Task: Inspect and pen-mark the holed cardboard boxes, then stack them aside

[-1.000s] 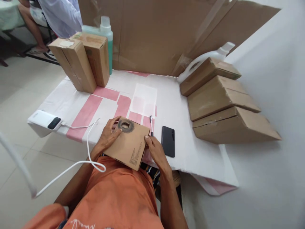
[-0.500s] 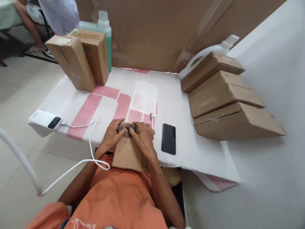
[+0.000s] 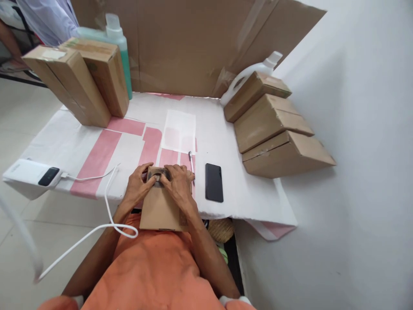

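A brown cardboard box [image 3: 161,211] lies in front of my orange shirt, its far end at the table's near edge. On its far end is a dark, see-through ring that looks like a roll of tape [image 3: 158,175]. My left hand [image 3: 140,183] is closed at the ring's left side, fingers curled over the far edge and thumb bent inward. From the right, my right hand [image 3: 179,183] grips it the same way, and the two thumbs nearly meet at the middle. The fingertips are partly hidden.
A pen [image 3: 191,161], a black phone [image 3: 214,182] and a translucent sheet [image 3: 179,129] lie on the table. A white power bank [image 3: 32,173] with a cable [image 3: 109,198] sits left. Cardboard boxes [image 3: 74,92] stand left, others [image 3: 271,125] right, near bottles [image 3: 124,56]. A person's sleeve [image 3: 48,19] shows behind.
The view has turned to the right, so everything appears further left. Both hands keep their hold at the same end of the box, with the thumbs slightly shifted.
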Tool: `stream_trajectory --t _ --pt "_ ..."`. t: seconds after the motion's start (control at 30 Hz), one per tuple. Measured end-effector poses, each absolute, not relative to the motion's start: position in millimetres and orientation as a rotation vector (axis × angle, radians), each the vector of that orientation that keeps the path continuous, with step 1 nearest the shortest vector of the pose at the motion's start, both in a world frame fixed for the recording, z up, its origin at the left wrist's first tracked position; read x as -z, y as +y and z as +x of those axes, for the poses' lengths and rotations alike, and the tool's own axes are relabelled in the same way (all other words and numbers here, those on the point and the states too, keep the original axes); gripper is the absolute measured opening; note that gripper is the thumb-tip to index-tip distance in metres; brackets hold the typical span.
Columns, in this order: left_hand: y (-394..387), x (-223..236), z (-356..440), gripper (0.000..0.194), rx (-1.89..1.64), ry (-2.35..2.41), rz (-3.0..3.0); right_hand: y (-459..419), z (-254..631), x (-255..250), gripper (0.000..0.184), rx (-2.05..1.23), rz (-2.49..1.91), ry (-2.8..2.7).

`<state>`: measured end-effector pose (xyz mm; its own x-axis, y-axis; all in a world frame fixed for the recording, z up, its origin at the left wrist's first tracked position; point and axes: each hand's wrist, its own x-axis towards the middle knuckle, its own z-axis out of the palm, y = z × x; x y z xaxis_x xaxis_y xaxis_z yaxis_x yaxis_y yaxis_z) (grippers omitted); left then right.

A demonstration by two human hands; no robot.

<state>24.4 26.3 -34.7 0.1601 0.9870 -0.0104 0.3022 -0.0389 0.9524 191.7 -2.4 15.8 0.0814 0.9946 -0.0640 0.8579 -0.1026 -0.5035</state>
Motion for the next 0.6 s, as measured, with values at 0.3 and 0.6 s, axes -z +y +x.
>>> stream_trajectory --t 0.3,0.6 --pt "15 34 35 0.054 -0.946 1.248 1.326 -1 189 -10 0.029 -0.548 -2.014 -1.832" --pt "15 46 24 0.076 -0.906 1.114 1.295 -13 273 -1 0.055 -0.454 -2.072 -1.435"
